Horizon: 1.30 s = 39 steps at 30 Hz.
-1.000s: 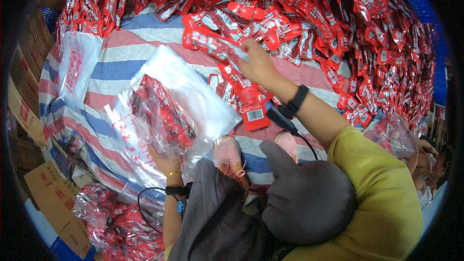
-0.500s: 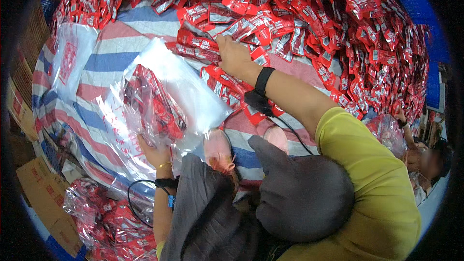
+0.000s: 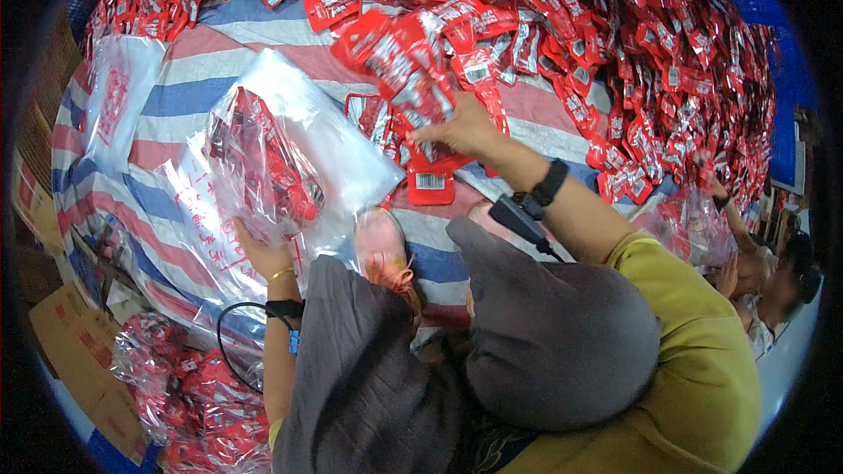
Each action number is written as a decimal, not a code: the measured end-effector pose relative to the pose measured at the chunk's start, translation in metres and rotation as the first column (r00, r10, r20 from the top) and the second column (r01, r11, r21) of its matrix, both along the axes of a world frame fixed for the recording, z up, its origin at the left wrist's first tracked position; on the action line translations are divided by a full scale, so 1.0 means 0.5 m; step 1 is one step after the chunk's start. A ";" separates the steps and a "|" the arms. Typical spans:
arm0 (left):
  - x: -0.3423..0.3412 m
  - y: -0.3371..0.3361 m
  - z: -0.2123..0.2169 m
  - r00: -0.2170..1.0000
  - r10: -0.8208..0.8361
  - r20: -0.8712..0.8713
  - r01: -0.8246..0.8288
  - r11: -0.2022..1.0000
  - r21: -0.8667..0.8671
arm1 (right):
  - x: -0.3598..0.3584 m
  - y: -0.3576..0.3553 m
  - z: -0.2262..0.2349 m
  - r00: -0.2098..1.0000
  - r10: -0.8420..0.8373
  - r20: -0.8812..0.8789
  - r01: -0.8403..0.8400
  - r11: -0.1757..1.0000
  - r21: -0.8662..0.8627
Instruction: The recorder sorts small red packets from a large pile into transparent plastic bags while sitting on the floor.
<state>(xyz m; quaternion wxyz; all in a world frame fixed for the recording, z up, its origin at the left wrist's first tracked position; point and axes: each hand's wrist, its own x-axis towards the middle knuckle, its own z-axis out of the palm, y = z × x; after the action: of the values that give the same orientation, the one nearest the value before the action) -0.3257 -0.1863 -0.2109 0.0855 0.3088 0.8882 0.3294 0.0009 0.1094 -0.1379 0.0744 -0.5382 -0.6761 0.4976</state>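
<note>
Several red foil packets [image 3: 406, 70] fan up and leftward from my right hand [image 3: 465, 127], whose fingers are closed around their lower ends. My left hand [image 3: 262, 250] is at the near end of a clear plastic bag [image 3: 230, 123] partly filled with red packets, its fingers gripping the plastic. That bag lies over a stack of flat clear bags [image 3: 351, 154]. Below the right hand, more red packets [image 3: 430, 189] rest on the striped sheet, partly hidden by the held ones.
A large heap of red packets [image 3: 667, 105] curves across the far and right sides of the striped sheet [image 3: 189, 96]. Filled clear bags [image 3: 211, 395] sit at lower left beside a cardboard box [image 3: 79, 369]. At the right edge, another person [image 3: 746, 268] reaches toward the heap.
My right hand has moved nearer and slightly right, lifting several red packets off the sheet. My left hand stays on the bag, shifted a little left in view.
</note>
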 end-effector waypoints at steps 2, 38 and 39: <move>0.011 0.007 0.007 1.000 -0.016 0.010 0.016 1.000 0.018 | -0.019 -0.066 -0.017 0.904 -0.036 0.426 -0.085 0.962 0.261; 0.121 0.161 0.247 0.944 0.039 0.327 -0.166 0.914 0.369 | 0.216 -0.027 0.020 0.768 -0.034 0.639 -0.395 0.760 0.515; 0.129 0.173 0.260 0.945 0.014 0.326 -0.148 0.909 0.390 | 0.209 -0.043 0.004 0.812 -0.032 0.582 -0.353 0.768 0.534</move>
<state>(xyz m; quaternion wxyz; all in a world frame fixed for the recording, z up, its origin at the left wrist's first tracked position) -0.2611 -0.0998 -0.0811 0.1459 0.2255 0.7863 0.5564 0.1052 0.0881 -0.1356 0.0005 -0.5415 -0.8376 0.0719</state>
